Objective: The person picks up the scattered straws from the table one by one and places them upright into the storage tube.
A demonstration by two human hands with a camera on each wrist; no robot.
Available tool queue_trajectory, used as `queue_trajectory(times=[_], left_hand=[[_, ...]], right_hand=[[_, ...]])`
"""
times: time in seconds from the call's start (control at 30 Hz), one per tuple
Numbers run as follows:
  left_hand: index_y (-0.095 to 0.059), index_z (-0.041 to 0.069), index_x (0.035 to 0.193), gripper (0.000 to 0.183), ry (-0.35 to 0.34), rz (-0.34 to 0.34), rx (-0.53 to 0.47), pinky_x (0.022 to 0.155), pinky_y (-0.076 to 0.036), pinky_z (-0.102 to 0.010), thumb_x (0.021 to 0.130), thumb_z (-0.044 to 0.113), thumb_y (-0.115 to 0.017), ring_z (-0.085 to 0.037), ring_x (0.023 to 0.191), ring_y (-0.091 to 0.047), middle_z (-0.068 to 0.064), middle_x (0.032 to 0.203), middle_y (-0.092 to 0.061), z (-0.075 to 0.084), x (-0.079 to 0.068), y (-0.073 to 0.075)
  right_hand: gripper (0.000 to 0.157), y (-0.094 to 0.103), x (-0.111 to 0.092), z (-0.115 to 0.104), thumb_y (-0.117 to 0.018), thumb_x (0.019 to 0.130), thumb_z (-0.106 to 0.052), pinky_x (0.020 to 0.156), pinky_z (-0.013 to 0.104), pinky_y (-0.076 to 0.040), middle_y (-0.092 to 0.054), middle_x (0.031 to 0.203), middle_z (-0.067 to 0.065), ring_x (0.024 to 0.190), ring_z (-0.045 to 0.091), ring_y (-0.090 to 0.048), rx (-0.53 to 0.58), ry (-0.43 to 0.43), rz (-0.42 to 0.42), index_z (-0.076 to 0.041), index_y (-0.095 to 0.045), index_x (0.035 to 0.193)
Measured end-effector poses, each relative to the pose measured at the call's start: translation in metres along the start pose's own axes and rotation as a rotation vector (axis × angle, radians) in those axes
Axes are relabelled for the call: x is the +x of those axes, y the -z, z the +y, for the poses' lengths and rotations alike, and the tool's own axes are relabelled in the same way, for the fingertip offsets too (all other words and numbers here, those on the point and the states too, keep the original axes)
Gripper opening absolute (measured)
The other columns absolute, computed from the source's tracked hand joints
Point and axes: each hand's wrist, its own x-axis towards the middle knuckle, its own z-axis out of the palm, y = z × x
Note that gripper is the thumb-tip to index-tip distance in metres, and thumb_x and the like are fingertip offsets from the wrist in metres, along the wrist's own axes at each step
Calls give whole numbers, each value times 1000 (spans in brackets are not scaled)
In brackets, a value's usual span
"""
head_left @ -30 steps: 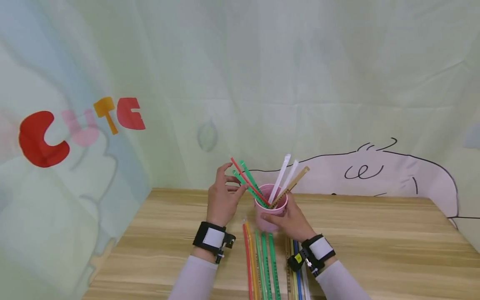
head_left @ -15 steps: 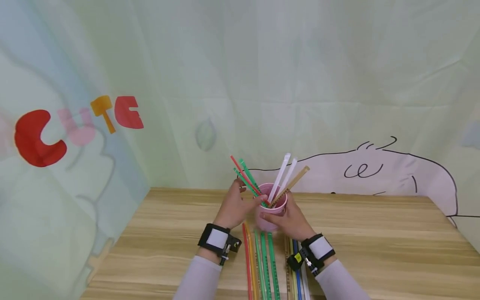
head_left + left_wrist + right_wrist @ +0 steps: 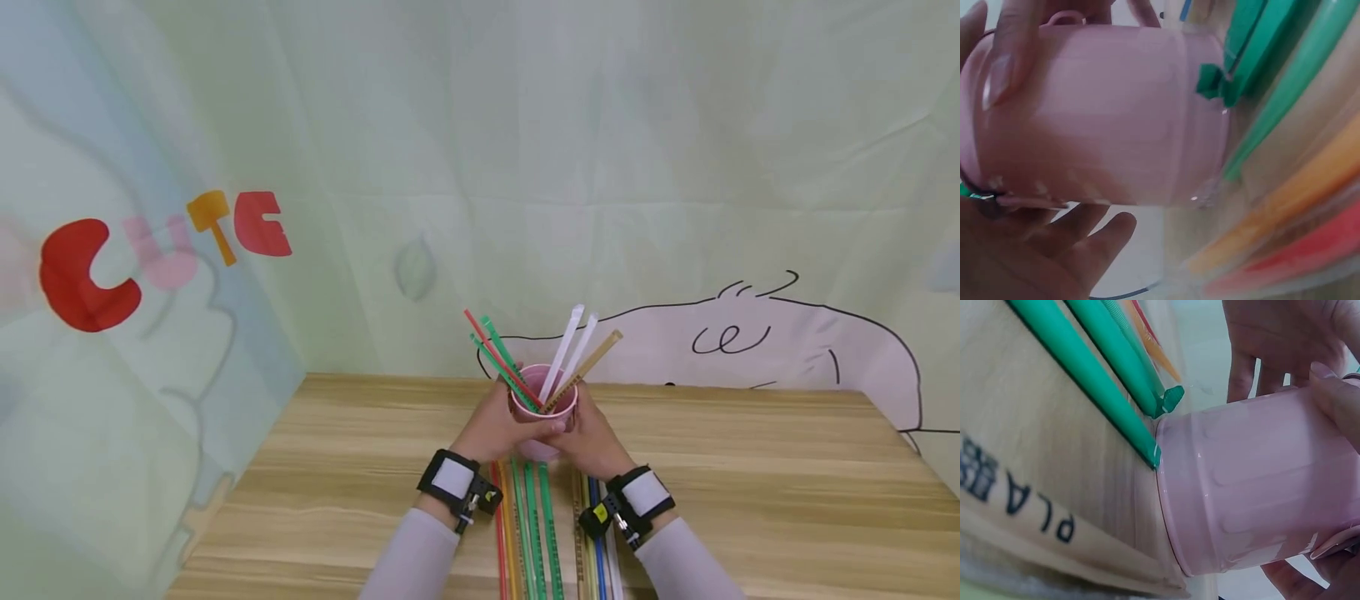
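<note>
Moved: L hand (image 3: 498,425) | w/ R hand (image 3: 597,435), curled rnd cup (image 3: 1104,119) | straws (image 3: 560,354) inside, btms hidden

head cam: high, set back, wide, looks forward and down at table (image 3: 750,483). 2 wrist cams (image 3: 596,518): close in, low, rolled sideways opposite ways, both facing cup (image 3: 1104,119). those 2 share cup and green straws (image 3: 1089,378).
</note>
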Motion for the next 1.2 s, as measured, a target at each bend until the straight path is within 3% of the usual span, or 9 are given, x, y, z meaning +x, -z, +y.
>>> queue_trajectory(times=[0.3, 0.53, 0.73, 0.9, 1.07, 1.2], left_hand=[[-49, 31, 148, 83, -21, 46, 18, 114, -46, -41, 78, 33, -93, -11, 130, -59, 9, 139, -63, -4, 2, -6], [-44, 30, 150, 87, 51, 78, 45, 115, -45, -41, 78, 38, -92, -15, 134, -56, 3, 145, -58, -3, -2, -9], [-41, 30, 152, 90, 57, 71, 77, 115, -45, -42, 78, 40, -91, -16, 134, -56, 2, 146, -57, -4, -2, -9], [-42, 30, 152, 89, 56, 69, 84, 115, -46, -43, 78, 38, -92, -17, 134, -56, 3, 145, -58, -3, -3, -8], [-42, 30, 151, 88, 79, 66, 75, 114, -46, -45, 79, 36, -92, -17, 133, -57, 4, 143, -59, -3, -4, -9], [-43, 31, 150, 87, 93, 69, 67, 115, -45, -46, 79, 33, -92, -17, 133, -56, 4, 142, -60, -2, -4, -9]], right_hand=[[91, 2, 2, -4, -84, 87, -24, 123, 61, -31, -47, 157, 19, 148, 38, -43, -64, -44, -12, -14, -27, 158], [99, 5, 0, -4, -86, 83, -25, 124, 63, -26, -46, 159, 18, 150, 37, -40, -94, -62, -14, -18, -24, 160], [100, 9, -4, -6, -87, 82, -28, 122, 68, -27, -46, 158, 16, 149, 38, -41, -91, -41, -39, -17, -25, 160], [99, 21, -10, -13, -86, 83, -35, 119, 73, -25, -37, 161, 19, 152, 43, -32, -165, -126, -72, -14, -27, 160], [85, 38, -22, -29, -78, 91, -38, 110, 72, -40, -39, 159, 26, 144, 52, -39, -286, -209, -104, -6, -35, 157], [67, 48, -33, -40, -76, 93, -31, 94, 56, -57, -57, 143, 25, 125, 45, -59, -372, -274, -103, -2, -49, 147]])
